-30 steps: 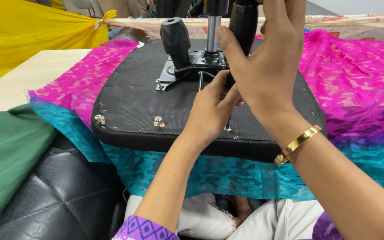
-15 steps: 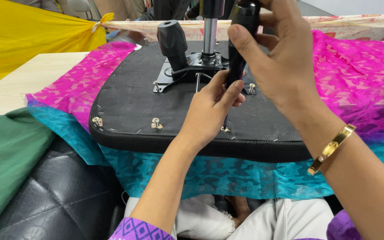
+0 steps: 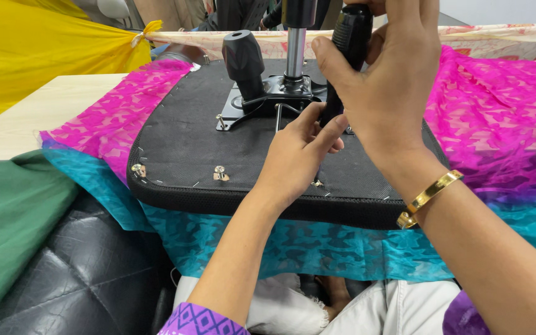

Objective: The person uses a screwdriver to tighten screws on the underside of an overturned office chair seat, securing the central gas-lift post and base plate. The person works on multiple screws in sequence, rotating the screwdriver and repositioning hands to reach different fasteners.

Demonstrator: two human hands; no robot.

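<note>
An upturned black chair seat [image 3: 181, 149] lies on a pink and teal patterned cloth [image 3: 497, 124] over a table. A metal mechanism plate [image 3: 268, 93] with a chrome post and a black knob is fixed at its middle. My right hand [image 3: 386, 87] grips a black screwdriver [image 3: 350, 37] held upright over the plate's right side. My left hand [image 3: 299, 155] rests on the seat and pinches the tool's lower shaft near its tip. A gold bangle [image 3: 429, 198] sits on my right wrist.
Yellow cloth [image 3: 38, 56] hangs at the back left and green cloth [image 3: 13, 223] lies at the left. A black quilted cushion [image 3: 75, 273] sits at the lower left. Bare wooden tabletop [image 3: 44, 118] shows left of the seat. Silver bolts [image 3: 219, 174] stick up near the seat's front edge.
My right hand has risen a little with the screwdriver. My left hand stays at the tool's lower end. The view has shifted slightly.
</note>
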